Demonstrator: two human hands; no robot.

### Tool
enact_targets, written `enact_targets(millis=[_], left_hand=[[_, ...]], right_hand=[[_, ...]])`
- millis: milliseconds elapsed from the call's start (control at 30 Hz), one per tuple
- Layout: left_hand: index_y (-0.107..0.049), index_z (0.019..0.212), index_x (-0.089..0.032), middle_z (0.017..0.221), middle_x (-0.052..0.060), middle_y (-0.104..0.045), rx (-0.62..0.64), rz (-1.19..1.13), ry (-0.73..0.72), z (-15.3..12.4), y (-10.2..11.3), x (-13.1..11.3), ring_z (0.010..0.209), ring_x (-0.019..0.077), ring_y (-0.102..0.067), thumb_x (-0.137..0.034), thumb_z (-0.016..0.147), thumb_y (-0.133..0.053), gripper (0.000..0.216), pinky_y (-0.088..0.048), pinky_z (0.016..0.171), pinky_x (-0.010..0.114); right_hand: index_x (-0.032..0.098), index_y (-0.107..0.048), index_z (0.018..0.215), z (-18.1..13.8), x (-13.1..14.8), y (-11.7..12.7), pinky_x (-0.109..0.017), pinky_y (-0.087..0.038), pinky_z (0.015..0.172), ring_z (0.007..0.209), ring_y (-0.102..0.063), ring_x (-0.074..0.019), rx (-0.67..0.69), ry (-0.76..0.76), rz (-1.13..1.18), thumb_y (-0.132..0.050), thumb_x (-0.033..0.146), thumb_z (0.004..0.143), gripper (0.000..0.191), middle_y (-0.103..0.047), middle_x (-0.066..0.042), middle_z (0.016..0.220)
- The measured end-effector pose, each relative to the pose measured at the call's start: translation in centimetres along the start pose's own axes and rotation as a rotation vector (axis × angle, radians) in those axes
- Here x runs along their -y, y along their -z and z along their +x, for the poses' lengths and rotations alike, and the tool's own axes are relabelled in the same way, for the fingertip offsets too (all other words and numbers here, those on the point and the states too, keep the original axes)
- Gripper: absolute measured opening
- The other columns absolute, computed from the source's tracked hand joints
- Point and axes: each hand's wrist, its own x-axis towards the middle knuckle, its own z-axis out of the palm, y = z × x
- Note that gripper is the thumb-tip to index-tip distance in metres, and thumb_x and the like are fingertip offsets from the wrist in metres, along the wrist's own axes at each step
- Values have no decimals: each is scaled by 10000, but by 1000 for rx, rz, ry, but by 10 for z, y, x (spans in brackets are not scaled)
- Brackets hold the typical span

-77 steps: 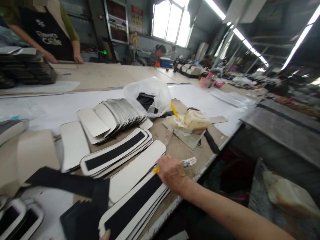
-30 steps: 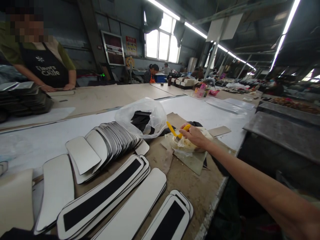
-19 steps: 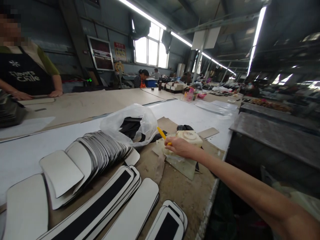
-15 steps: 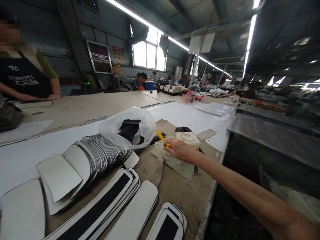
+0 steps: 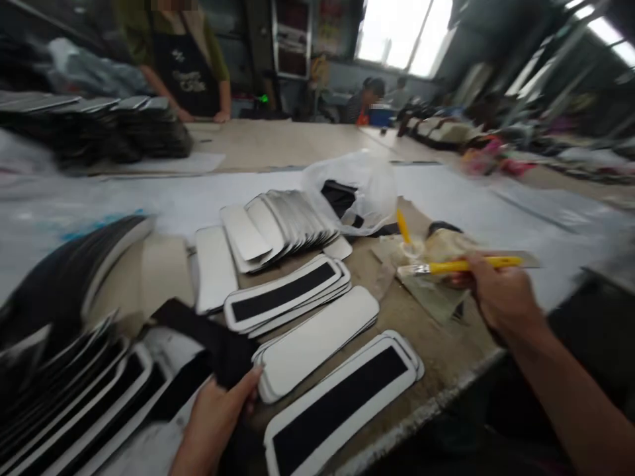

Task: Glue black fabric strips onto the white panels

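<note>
My right hand (image 5: 499, 297) is closed round a yellow-handled brush (image 5: 459, 266), held level with its bristles pointing left above the glue pot (image 5: 441, 246). A second yellow brush (image 5: 403, 227) stands in the glue. My left hand (image 5: 215, 413) grips a long black strip (image 5: 198, 334) near the table's front edge, thumb against a plain white oblong panel (image 5: 317, 340). In front of it lies a white panel with a black stripe (image 5: 342, 400); another striped stack (image 5: 285, 297) lies behind.
A fanned pile of white pieces (image 5: 278, 225) and a clear plastic bag (image 5: 354, 192) sit further back. Stacks of striped panels (image 5: 74, 403) fill the left. A person in a dark apron (image 5: 186, 63) stands at the far side. The table edge (image 5: 436, 403) runs at right.
The view swung down and left. My right hand lifted the brush out of the glue and drew it back toward me. My left hand has come into view holding the black strip.
</note>
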Motion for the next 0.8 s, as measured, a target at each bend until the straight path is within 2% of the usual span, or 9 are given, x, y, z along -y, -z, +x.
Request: enact_targets(millis=[33, 67, 133, 200, 300, 400, 533, 700, 800], left_hand=[[-528, 557, -141, 473, -37, -506, 20, -2, 31, 1, 2, 7, 433, 103, -475, -365, 744, -666, 323, -403, 445, 242], [-506, 528, -154, 453, -36, -506, 37, -21, 41, 3, 4, 12, 413, 100, -462, -360, 729, -665, 329, -383, 430, 238], [-525, 560, -156, 454, -27, -531, 39, -46, 61, 8, 6, 17, 395, 106, -461, -375, 707, -663, 297, -373, 416, 240], [-530, 577, -157, 454, -18, -542, 49, -59, 61, 10, 7, 17, 387, 112, -467, -378, 691, -664, 283, -370, 407, 240], [-517, 579, -162, 451, -10, -545, 72, -70, 50, 9, 7, 16, 380, 117, -474, -370, 677, -665, 273, -365, 388, 235], [-505, 587, -169, 448, -14, -538, 82, -80, 46, 11, 6, 20, 376, 120, -476, -359, 669, -661, 259, -373, 375, 232], [-500, 580, -175, 434, -22, -525, 88, -85, 50, 17, 6, 27, 362, 117, -466, -330, 655, -651, 230, -367, 364, 230], [-503, 514, -171, 410, -10, -519, 85, -64, 40, 19, 7, 31, 360, 115, -461, -330, 637, -654, 251, -341, 369, 225], [-513, 506, -171, 422, -11, -526, 80, -59, 44, 18, 7, 31, 365, 115, -463, -350, 623, -653, 256, -344, 377, 227]], right_hand=[[227, -581, 825, -14, 5, -8, -343, -503, 562, 579, -564, -160, 86, -35, 57, -569, 453, 802, 228, -608, -88, 859], [240, -602, 812, -30, 11, -18, -325, -498, 557, 584, -554, -151, 182, -62, 101, -579, 450, 803, 211, -603, -83, 860], [249, -634, 828, -64, 24, -40, -298, -495, 572, 618, -550, -145, 415, -155, 233, -596, 422, 807, 179, -596, -72, 859], [232, -641, 846, -98, 34, -63, -298, -499, 578, 643, -559, -154, 589, -190, 287, -594, 424, 811, 201, -594, -62, 863], [201, -639, 860, -131, 37, -93, -296, -502, 637, 675, -570, -152, 727, -170, 277, -569, 424, 837, 234, -598, -59, 882], [176, -631, 887, -143, 31, -110, -276, -498, 650, 669, -575, -137, 784, -149, 247, -548, 417, 857, 256, -601, -55, 874], [159, -632, 864, -144, 31, -116, -252, -497, 611, 658, -590, -132, 805, -76, 166, -547, 425, 855, 279, -599, -44, 838], [166, -622, 815, -133, 41, -107, -252, -501, 607, 632, -600, -138, 706, 65, -45, -541, 435, 846, 283, -594, -32, 766], [173, -609, 852, -119, 38, -97, -255, -491, 599, 633, -608, -143, 630, 125, -158, -525, 439, 853, 279, -597, -28, 762]])
